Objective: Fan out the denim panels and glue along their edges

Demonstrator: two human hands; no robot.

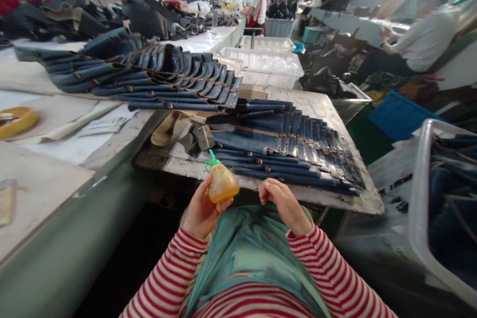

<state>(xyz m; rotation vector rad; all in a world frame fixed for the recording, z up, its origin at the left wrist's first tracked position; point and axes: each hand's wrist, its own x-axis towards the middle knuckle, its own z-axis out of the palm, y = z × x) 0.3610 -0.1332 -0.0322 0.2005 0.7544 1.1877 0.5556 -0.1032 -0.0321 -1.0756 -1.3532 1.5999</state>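
A squeeze bottle of yellowish liquid with a green nozzle cap [223, 184] is gripped in my left hand [203, 211], tilted with its nozzle pointing up and left. To its right, my right hand [285, 203] is held with the fingers curled together in front of the board's edge; whether something small is between them is hidden. Just beyond both hands lie overlapping dark blue pieces [268, 141] with brown strips and shiny dark edges, fanned out in rows. Crumpled grey-brown cloth [199, 139] rests at their left end.
More blue pieces [149, 72] are fanned on the table to the left, near a yellow ring [17, 121]. White bins [266, 67] stand behind the board [316, 102]. A large clear bin [419, 174] is close on my right. Co-workers [259, 2] are farther off.
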